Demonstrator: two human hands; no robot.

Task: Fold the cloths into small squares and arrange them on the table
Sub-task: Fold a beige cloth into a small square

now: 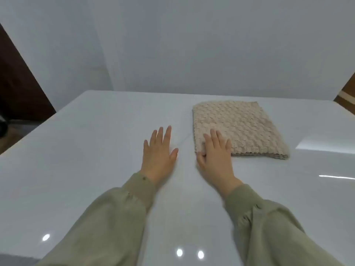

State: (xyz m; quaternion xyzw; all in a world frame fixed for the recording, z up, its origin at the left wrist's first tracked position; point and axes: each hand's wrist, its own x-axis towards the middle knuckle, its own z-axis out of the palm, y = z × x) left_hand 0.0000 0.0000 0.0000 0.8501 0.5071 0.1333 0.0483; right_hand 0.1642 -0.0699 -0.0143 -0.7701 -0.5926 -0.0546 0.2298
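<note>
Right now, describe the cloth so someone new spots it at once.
A glossy white table fills the view. On its right half, a beige cloth lies folded into a rough square, with the right hand resting on its near left corner. Its bumpy, bubble-like weave marks it out from the smooth table.

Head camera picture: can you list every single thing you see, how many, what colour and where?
cloth: 1, beige and bumpy, folded, on the table right of the middle
table: 1, shiny white, fills the lower picture
wall: 1, pale grey-white, behind the table
dark brown surface: 1, far left beside the wall; cannot tell what it is
brown surface: 1, at the right edge; cannot tell what it is
left sleeve: 1, olive green, lower left
right sleeve: 1, olive green, lower right
left hand: 1, flat on the bare table, left of the cloth
right hand: 1, fingers resting on the cloth's near left corner
</note>
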